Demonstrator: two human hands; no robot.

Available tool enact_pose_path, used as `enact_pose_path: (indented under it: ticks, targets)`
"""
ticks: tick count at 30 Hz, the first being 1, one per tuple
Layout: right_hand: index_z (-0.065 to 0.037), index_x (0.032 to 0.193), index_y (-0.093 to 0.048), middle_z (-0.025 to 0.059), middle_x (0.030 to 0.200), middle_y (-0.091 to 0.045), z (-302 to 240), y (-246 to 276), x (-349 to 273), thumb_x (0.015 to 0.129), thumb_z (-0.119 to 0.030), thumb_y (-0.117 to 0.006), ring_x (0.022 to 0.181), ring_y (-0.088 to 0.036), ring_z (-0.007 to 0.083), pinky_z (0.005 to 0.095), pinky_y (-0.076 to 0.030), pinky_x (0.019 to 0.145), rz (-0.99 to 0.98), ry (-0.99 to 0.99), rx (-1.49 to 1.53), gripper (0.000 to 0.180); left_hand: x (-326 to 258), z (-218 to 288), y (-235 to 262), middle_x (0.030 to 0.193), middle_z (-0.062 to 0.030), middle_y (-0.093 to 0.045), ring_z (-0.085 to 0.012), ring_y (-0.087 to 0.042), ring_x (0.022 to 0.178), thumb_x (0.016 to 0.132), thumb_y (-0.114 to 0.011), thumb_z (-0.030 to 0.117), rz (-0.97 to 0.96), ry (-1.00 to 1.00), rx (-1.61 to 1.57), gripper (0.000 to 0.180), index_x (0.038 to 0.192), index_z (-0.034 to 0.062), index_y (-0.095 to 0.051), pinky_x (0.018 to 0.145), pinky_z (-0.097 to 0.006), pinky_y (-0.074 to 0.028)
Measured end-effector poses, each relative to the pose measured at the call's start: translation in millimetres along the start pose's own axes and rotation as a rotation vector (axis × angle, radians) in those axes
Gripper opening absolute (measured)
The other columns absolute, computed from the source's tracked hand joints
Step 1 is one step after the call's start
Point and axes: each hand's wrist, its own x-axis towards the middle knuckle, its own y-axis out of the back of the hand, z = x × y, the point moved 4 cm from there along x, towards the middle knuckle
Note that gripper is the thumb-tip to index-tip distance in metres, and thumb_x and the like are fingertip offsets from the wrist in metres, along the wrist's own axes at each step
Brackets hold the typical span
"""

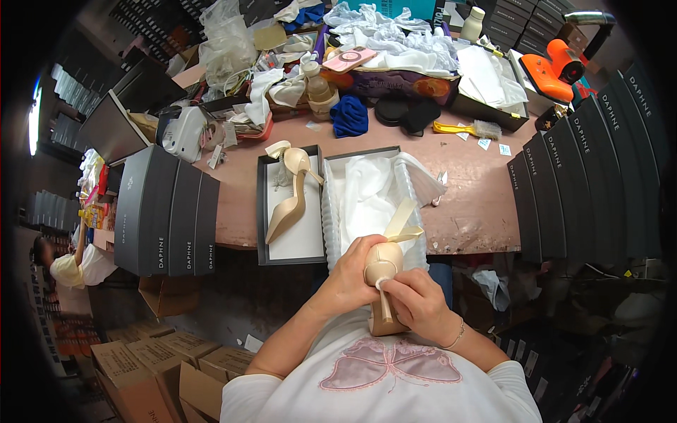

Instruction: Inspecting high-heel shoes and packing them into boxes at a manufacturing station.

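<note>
A beige high-heeled shoe [384,257] with a pale ribbon strap is held close to my chest, its heel toward me. My left hand [347,278] wraps round the back part of the shoe. Beside the top of the heel, my right hand [422,303] pinches a small white piece [381,283] against the shoe. The matching beige shoe [289,211] lies on its side in a shallow black box part [310,243] with a white inside. Just right of that stands an open box lined with bubble wrap [330,218], holding white tissue paper [367,187].
Dark shoe boxes [169,211] stand in rows at the left and right of the pink table [472,204]. Along the back are a blue cloth [350,116], a yellow-handled brush [465,129], a pink phone [349,59] and an orange device [553,74]. Cardboard cartons [141,366] sit lower left; a person [74,264] is far left.
</note>
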Motion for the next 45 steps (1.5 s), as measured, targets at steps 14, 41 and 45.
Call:
enact_pose_path:
  ticks: [14, 41, 45]
  targets:
    - [-0.001, 0.11, -0.065, 0.0106, 0.095, -0.06, 2, -1, 0, 0.074, 0.005, -0.071, 0.078, -0.059, 0.0272, 0.0357, -0.049, 0.069, 0.007, -0.009, 0.004, 0.037, -1, -2, 1, 0.123, -0.0192, -0.053, -0.0357, -0.056, 0.116, 0.063, -0.075, 0.004, -0.011, 0.005, -0.011, 0.074, 0.13, 0.0022, -0.046, 0.097, -0.038, -0.046]
    - [-0.002, 0.104, -0.067, 0.0108, 0.093, -0.061, 10, 14, 0, 0.077, 0.003, -0.07, 0.077, -0.062, 0.0252, 0.0336, -0.052, 0.068, -0.053, -0.171, 0.073, 0.028, 4, -4, 2, 0.124, -0.017, -0.054, -0.0324, -0.057, 0.115, 0.065, -0.085, 0.014, -0.01, 0.049, -0.044, 0.076, 0.13, 0.0032, -0.048, 0.096, -0.037, -0.047]
    - [-0.002, 0.102, -0.069, 0.0106, 0.092, -0.062, 20, 25, -10, 0.082, 0.003, -0.069, 0.071, -0.063, 0.0205, 0.0297, -0.052, 0.063, -0.026, -0.366, 0.184, 0.02, 3, 2, 2, 0.124, -0.0163, -0.054, -0.0317, -0.057, 0.114, 0.065, -0.089, 0.02, -0.012, 0.063, -0.06, 0.079, 0.13, 0.0036, -0.048, 0.096, -0.037, -0.047]
